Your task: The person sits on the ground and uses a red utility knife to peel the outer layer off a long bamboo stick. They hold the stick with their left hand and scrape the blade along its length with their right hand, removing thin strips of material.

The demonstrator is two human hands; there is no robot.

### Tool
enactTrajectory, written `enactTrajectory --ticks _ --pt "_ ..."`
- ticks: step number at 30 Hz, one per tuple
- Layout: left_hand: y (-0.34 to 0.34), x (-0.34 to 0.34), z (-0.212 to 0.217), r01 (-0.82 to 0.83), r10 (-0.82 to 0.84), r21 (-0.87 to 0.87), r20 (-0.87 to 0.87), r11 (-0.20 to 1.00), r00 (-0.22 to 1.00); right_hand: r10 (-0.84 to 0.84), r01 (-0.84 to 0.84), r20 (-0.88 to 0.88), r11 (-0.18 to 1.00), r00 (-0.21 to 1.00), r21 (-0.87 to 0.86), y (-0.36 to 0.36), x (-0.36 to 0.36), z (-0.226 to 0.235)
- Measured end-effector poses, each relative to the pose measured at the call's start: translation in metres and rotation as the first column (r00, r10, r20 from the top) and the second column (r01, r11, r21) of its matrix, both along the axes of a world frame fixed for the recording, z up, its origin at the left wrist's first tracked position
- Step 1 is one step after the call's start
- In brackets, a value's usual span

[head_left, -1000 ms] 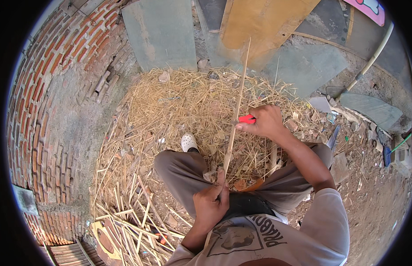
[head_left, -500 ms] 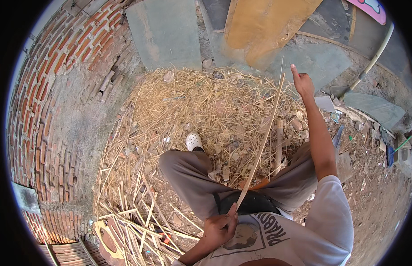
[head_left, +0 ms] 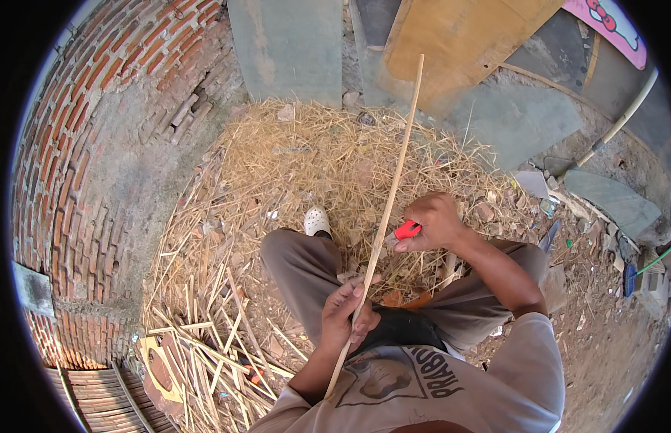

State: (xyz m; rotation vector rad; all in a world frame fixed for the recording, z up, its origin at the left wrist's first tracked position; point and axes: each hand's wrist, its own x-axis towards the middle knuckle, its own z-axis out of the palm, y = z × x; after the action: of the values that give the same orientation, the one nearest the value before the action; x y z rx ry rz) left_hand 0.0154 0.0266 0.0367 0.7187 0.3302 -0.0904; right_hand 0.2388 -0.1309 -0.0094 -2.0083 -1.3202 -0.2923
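My left hand (head_left: 341, 315) is closed around a long, thin bamboo strip (head_left: 399, 160), which slants away from my lap toward the boards. Its near end runs down past my wrist against my shirt. In my right hand (head_left: 438, 219) is a red-handled knife (head_left: 407, 229). The knife's short blade points left at the strip, close to a joint a little beyond my left hand. Whether the blade touches the bamboo I cannot tell. A dark pad (head_left: 400, 329) lies across my lap beneath the left hand.
Pale shavings (head_left: 299, 155) cover the ground ahead of my legs. Cut strips (head_left: 212, 361) lie heaped at lower left, with another red-orange object (head_left: 254, 375) among them. A brick wall (head_left: 75, 180) rises on the left. Boards (head_left: 288, 50) lean at the far side.
My right hand has come back from far out at the right to the strip's middle, and the red knife now shows. The left hand has moved slightly forward; the strip extends farther ahead.
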Motion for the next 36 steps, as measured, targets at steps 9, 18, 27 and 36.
enactTrajectory --ticks 9,18,27,36 --pt "-0.011 0.002 -0.012 -0.051 0.045 -0.205 -0.034 0.977 0.998 -0.156 0.156 0.008 0.987 0.988 -0.027 -0.006 -0.001 0.011" --pt "-0.008 0.006 -0.009 -0.009 0.009 -0.004 -0.048 1.0 0.999 -0.295 0.289 -0.023 0.947 0.955 -0.138 -0.003 0.012 0.008" --pt "-0.015 -0.01 -0.008 0.087 -0.082 0.104 -0.05 0.991 0.995 -0.556 0.522 -0.191 0.828 0.809 -0.203 -0.019 0.062 0.006" --pt "-0.004 -0.027 -0.012 0.068 -0.068 0.086 -0.01 0.994 0.998 -0.233 0.208 -0.09 0.951 0.968 -0.227 -0.008 0.003 0.005"
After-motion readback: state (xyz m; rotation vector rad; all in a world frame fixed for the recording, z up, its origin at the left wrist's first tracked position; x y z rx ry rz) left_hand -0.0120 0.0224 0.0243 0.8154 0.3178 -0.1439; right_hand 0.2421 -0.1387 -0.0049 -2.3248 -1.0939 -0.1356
